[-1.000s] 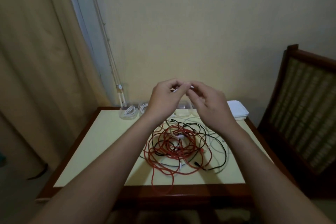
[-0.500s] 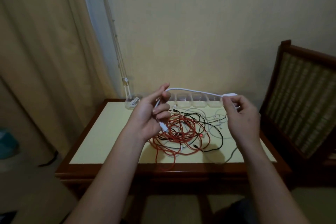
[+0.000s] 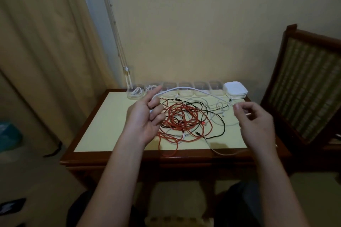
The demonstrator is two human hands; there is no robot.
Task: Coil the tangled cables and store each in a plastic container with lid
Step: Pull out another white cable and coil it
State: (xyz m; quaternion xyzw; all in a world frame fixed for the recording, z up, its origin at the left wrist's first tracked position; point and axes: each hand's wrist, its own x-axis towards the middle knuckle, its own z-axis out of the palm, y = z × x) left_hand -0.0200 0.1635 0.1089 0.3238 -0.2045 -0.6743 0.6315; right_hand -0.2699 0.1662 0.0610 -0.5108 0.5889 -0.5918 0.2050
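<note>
Now we see a thin white cable (image 3: 186,89) arching in a smooth bow above the glossy pale-yellow worktop (image 3: 103,125), over a loose tangle of red, black and white cables (image 3: 184,118). Our left hand (image 3: 145,116) curls its fingers round one end. Our right hand (image 3: 254,121) pinches the other between thumb and forefinger. A second ago the hands touched; now they are well apart.

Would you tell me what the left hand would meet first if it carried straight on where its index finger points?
Likely the row of clear containers by the wall; the left hand is raised and grips the white cable, so depth is uncertain.
</note>
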